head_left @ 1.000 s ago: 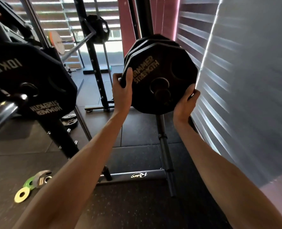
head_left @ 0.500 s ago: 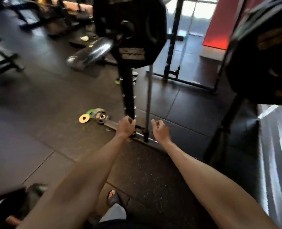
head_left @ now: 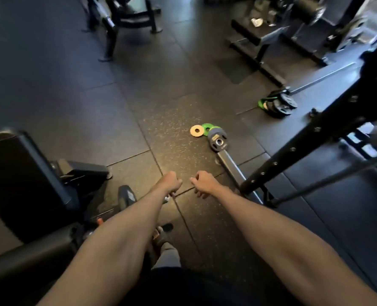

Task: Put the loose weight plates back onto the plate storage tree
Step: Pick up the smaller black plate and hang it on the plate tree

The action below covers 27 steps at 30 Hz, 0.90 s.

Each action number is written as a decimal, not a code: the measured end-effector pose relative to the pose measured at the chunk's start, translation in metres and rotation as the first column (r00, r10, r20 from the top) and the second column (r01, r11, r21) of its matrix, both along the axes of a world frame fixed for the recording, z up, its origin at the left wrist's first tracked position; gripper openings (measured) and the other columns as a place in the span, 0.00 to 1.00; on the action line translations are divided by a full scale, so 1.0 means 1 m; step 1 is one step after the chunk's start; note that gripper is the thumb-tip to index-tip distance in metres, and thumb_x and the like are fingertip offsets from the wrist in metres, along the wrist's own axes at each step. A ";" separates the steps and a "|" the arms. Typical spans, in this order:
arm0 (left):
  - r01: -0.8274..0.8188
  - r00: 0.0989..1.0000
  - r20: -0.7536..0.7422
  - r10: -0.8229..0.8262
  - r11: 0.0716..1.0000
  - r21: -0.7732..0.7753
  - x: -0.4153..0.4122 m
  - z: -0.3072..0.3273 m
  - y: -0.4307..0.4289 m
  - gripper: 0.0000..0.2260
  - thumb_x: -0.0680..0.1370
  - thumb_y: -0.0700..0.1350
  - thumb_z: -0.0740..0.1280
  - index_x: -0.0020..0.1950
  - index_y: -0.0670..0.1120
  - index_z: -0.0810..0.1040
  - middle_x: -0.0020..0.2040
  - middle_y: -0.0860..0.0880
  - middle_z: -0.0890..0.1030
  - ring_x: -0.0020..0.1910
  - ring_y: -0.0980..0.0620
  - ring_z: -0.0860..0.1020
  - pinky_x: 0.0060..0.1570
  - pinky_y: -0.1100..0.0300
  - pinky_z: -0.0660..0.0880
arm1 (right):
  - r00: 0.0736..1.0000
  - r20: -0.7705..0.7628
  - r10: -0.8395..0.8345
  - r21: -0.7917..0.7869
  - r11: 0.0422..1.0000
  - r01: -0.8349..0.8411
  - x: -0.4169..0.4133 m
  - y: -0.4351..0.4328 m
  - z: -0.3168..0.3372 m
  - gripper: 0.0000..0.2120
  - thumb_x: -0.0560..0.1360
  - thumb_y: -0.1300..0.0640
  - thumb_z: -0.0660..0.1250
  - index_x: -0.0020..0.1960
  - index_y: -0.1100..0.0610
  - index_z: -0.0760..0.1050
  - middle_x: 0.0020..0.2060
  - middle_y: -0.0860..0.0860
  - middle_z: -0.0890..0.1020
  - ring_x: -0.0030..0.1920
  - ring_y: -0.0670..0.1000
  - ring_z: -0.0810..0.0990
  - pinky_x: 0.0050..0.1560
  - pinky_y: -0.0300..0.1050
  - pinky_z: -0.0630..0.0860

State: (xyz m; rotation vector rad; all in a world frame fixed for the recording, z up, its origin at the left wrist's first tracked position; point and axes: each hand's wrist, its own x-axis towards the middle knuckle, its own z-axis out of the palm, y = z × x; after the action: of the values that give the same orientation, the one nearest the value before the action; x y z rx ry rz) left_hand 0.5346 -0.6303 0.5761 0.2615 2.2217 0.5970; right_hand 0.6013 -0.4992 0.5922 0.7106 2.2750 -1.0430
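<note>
A black perforated upright (head_left: 311, 138) of the rack slants across the right side, its grey base bar (head_left: 231, 167) lying on the rubber floor (head_left: 72, 96). At the far end of that bar rests a small dark grey plate (head_left: 218, 141), a green plate (head_left: 207, 128) half under it and a yellow plate (head_left: 197, 130) flat alongside. Further right, a cluster of black and green plates (head_left: 278, 103) sits on the floor. A second ago both hands gripped a large black plate on its peg; now the left hand (head_left: 171, 182) and right hand (head_left: 204, 183) hang empty, fingers loosely curled, near the bar. A black padded bench (head_left: 17, 184) crowds the left.
</note>
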 end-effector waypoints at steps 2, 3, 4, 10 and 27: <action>-0.013 1.000 0.003 0.013 1.000 -0.001 -0.035 -0.005 -0.015 0.13 0.81 0.44 0.60 0.55 0.36 0.78 0.53 0.35 0.83 0.49 0.40 0.83 0.51 0.52 0.80 | 0.994 0.043 0.102 0.034 0.994 -0.104 -0.045 -0.015 -0.003 0.14 0.83 0.54 0.58 0.44 0.61 0.74 0.46 0.64 0.85 0.39 0.60 0.85 0.41 0.55 0.83; -0.029 1.000 0.008 0.029 1.000 0.006 -0.051 -0.006 -0.021 0.11 0.81 0.44 0.60 0.52 0.39 0.78 0.53 0.36 0.83 0.47 0.42 0.83 0.49 0.55 0.79 | 0.988 0.055 0.142 0.047 0.988 -0.145 -0.066 -0.020 -0.004 0.13 0.83 0.54 0.59 0.47 0.62 0.75 0.46 0.64 0.85 0.41 0.61 0.86 0.41 0.54 0.83; -0.053 0.998 0.020 0.052 0.998 0.016 -0.068 -0.007 -0.027 0.09 0.81 0.44 0.60 0.48 0.41 0.76 0.51 0.36 0.83 0.43 0.43 0.82 0.46 0.57 0.77 | 0.984 0.061 0.170 0.059 0.983 -0.174 -0.087 -0.025 -0.005 0.13 0.82 0.54 0.59 0.48 0.63 0.76 0.46 0.63 0.86 0.42 0.61 0.87 0.40 0.53 0.83; -0.143 0.985 0.096 0.145 0.989 -0.028 -0.156 -0.027 -0.045 0.11 0.82 0.45 0.59 0.53 0.39 0.77 0.49 0.37 0.84 0.46 0.40 0.84 0.45 0.52 0.80 | 0.953 0.112 0.280 0.065 0.955 -0.288 -0.179 -0.030 -0.020 0.16 0.83 0.53 0.58 0.55 0.64 0.78 0.46 0.61 0.85 0.42 0.58 0.87 0.45 0.54 0.85; 0.097 0.984 0.159 -0.076 0.987 -0.130 -0.394 -0.104 0.218 0.11 0.81 0.47 0.59 0.52 0.42 0.76 0.46 0.42 0.85 0.45 0.43 0.84 0.52 0.49 0.82 | 0.966 0.256 0.023 -0.005 1.000 -0.022 -0.371 0.227 -0.116 0.16 0.83 0.51 0.59 0.62 0.62 0.75 0.59 0.61 0.82 0.59 0.60 0.80 0.58 0.51 0.75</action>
State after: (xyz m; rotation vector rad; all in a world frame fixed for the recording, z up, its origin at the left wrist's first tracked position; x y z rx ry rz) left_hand 0.1403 -0.4122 0.4724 0.2317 2.0802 0.4010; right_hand 0.2302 -0.2724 0.4762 0.7695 2.0547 -0.8873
